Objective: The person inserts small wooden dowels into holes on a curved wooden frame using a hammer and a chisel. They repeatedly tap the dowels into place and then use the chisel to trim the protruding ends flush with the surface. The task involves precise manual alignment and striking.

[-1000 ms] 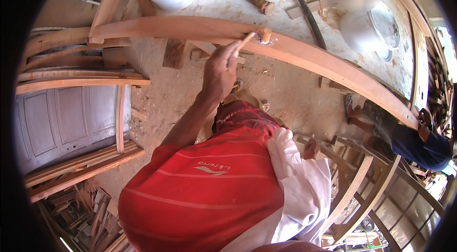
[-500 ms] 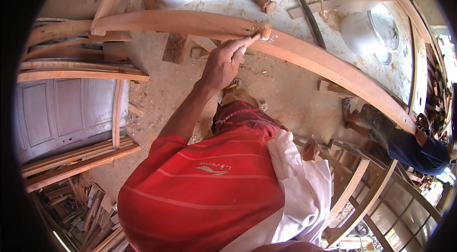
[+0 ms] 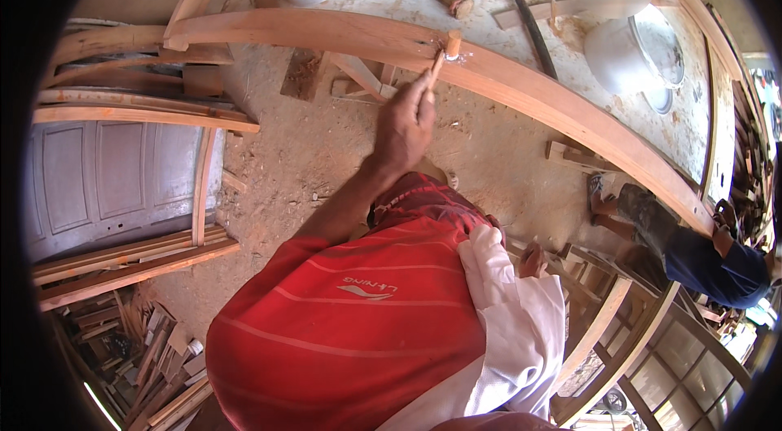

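Wooden peg (image 3: 453, 41) stands just beyond the left hand (image 3: 404, 125), which pinches a thin stick (image 3: 437, 69).

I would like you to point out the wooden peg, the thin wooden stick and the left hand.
Wooden peg (image 3: 453, 43), head view: on its side.
Thin wooden stick (image 3: 437, 70), head view: middle of its visible length.
Left hand (image 3: 402, 125), head view: back of the hand.
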### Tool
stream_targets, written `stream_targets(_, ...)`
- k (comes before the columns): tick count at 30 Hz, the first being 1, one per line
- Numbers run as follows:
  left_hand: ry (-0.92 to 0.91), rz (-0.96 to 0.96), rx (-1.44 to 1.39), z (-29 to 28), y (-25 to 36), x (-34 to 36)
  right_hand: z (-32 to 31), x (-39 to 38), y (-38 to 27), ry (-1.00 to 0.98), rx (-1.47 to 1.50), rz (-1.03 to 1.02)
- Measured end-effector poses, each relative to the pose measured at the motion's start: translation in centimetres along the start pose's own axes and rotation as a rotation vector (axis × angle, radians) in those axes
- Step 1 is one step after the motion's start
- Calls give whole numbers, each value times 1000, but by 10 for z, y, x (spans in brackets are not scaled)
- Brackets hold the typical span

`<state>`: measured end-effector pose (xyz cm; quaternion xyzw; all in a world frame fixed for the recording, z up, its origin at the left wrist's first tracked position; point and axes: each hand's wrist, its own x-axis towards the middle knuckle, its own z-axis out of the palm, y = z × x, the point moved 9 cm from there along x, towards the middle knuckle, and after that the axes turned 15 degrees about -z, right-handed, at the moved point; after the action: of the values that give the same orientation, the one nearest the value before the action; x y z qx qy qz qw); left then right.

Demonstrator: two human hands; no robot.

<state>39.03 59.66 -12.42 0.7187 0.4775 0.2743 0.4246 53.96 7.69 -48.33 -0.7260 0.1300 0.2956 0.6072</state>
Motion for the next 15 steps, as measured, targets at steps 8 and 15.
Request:
stream_targets(8,-7,79,-74,0,13,-29,-8,6,-1,-3,5,-4)
stream_targets(15,-224,-323,-501,13,-11,-16,-12,12,-2,-7,2,-17)
